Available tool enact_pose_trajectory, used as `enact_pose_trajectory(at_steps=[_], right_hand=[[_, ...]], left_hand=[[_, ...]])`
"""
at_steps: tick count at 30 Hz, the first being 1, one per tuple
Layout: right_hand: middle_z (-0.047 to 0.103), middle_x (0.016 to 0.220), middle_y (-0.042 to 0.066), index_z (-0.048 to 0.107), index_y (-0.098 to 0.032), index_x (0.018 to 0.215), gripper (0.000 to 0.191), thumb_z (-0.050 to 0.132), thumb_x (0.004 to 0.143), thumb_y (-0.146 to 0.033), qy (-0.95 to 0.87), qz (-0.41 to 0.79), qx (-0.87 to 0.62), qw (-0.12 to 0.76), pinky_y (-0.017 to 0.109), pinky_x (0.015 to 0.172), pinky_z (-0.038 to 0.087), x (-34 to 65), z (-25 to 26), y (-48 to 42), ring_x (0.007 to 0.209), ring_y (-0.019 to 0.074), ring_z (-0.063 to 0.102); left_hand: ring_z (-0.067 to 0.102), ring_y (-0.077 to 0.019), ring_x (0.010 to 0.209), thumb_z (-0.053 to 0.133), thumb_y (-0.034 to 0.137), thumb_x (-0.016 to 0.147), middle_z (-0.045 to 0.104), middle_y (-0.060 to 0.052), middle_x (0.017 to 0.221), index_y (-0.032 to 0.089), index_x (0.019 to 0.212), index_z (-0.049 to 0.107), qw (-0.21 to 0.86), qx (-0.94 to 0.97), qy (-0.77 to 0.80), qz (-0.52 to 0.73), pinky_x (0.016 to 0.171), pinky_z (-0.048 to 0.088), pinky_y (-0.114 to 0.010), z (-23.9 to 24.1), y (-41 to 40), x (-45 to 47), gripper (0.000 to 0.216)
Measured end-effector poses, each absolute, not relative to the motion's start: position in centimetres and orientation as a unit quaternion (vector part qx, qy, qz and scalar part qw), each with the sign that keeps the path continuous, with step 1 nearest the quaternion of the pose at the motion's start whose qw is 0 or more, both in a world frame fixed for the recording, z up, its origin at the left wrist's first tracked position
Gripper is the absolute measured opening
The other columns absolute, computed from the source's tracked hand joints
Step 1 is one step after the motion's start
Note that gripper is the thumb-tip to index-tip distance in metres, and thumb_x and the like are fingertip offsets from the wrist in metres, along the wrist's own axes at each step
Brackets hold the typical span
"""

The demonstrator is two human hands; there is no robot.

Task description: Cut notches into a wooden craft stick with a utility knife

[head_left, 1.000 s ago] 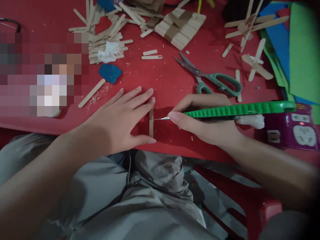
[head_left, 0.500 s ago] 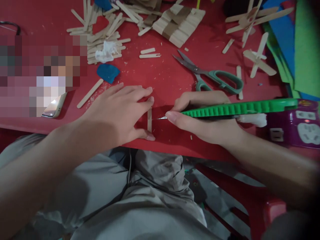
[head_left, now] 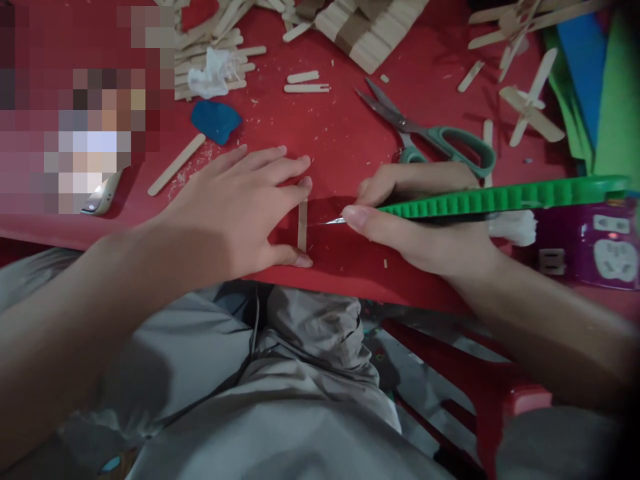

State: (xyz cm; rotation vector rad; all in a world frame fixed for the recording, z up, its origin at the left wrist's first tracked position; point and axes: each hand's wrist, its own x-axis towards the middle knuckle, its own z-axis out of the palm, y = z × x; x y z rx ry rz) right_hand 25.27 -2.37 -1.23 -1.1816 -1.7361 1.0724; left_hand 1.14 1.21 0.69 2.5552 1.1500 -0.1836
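A short wooden craft stick [head_left: 303, 225] lies upright in view on the red table. My left hand [head_left: 235, 213] rests palm down over it, index fingertip at its far end and thumb at its near end, holding it down; the other fingers are spread. My right hand [head_left: 415, 217] is closed around a green utility knife [head_left: 480, 201]. Its thin blade [head_left: 330, 221] points left, the tip at or very near the stick's right edge; I cannot tell if it touches. Fingers cover the front of the knife's body.
Open scissors [head_left: 425, 130] lie beyond my right hand. A purple power strip [head_left: 570, 247] sits at right. Loose sticks [head_left: 220, 33], a bundled stack [head_left: 365, 33], a blue scrap [head_left: 216, 121] and crossed sticks [head_left: 533, 107] lie farther back. A phone [head_left: 103, 197] is at left.
The view has shifted a little, so the table's things appear higher. The blade has drawn slightly right, away from the middle of the stick. My left hand keeps its hold.
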Motion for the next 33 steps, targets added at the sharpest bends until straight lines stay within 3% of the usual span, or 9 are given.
enact_pose_trajectory(at_steps=[5, 7, 10, 16, 23, 33], right_hand=[[0.058, 0.057, -0.005, 0.065, -0.028, 0.065, 0.038, 0.089, 0.094, -0.025, -0.649, 0.424, -0.486, 0.405, 0.036, 0.053, 0.032, 25.7, -2.1, -2.5, 0.054, 0.0136, 0.047], [0.063, 0.058, -0.005, 0.071, -0.029, 0.07, 0.033, 0.088, 0.098, -0.03, -0.622, 0.445, -0.48, 0.43, 0.036, 0.051, 0.033, 25.8, -2.3, -2.5, 0.053, 0.014, 0.05], [0.066, 0.06, -0.002, 0.072, -0.027, 0.069, 0.032, 0.094, 0.092, -0.034, -0.639, 0.438, -0.482, 0.409, 0.034, 0.05, 0.036, 25.6, -2.1, -2.4, 0.054, 0.0149, 0.053], [0.07, 0.059, -0.002, 0.073, -0.028, 0.066, 0.036, 0.101, 0.082, -0.044, -0.629, 0.435, -0.498, 0.409, 0.033, 0.047, 0.035, 25.0, -1.2, -2.2, 0.053, 0.015, 0.055], [0.065, 0.056, -0.002, 0.071, -0.031, 0.066, 0.044, 0.096, 0.089, -0.061, -0.646, 0.418, -0.533, 0.353, 0.036, 0.042, 0.037, 25.3, -1.3, -2.6, 0.047, 0.0161, 0.055], [0.066, 0.057, -0.001, 0.071, -0.032, 0.065, 0.05, 0.093, 0.087, -0.07, -0.644, 0.431, -0.521, 0.358, 0.038, 0.045, 0.039, 24.8, -1.1, -2.4, 0.051, 0.0174, 0.056]], left_hand=[[0.04, -0.0464, 0.172, 0.089, 0.068, 0.089, 0.044, -0.002, 0.186, 0.032, 0.164, 0.066, 0.183, 0.899, 0.397, -0.032, 0.145, 0.028, -0.065, 0.1, 0.9, 0.6, 0.086], [0.041, -0.0454, 0.172, 0.089, 0.066, 0.089, 0.044, -0.003, 0.187, 0.029, 0.165, 0.065, 0.183, 0.9, 0.395, -0.031, 0.145, 0.028, -0.064, 0.2, 0.7, 0.5, 0.087], [0.038, -0.0464, 0.173, 0.092, 0.062, 0.089, 0.042, -0.009, 0.187, 0.022, 0.165, 0.064, 0.179, 0.9, 0.396, -0.038, 0.146, 0.027, -0.063, 0.3, 0.6, 0.5, 0.09], [0.039, -0.0459, 0.173, 0.087, 0.067, 0.092, 0.042, -0.008, 0.187, 0.026, 0.164, 0.065, 0.176, 0.906, 0.383, -0.029, 0.145, 0.03, -0.063, 0.2, 0.7, 0.2, 0.086], [0.038, -0.0463, 0.173, 0.088, 0.065, 0.092, 0.045, -0.012, 0.185, 0.022, 0.165, 0.065, 0.178, 0.909, 0.376, -0.008, 0.145, 0.03, -0.064, -0.2, 0.7, 0.1, 0.088], [0.038, -0.0472, 0.173, 0.089, 0.066, 0.091, 0.044, -0.011, 0.186, 0.023, 0.165, 0.065, 0.175, 0.906, 0.386, -0.017, 0.145, 0.029, -0.064, -0.3, 0.7, 0.2, 0.089]])
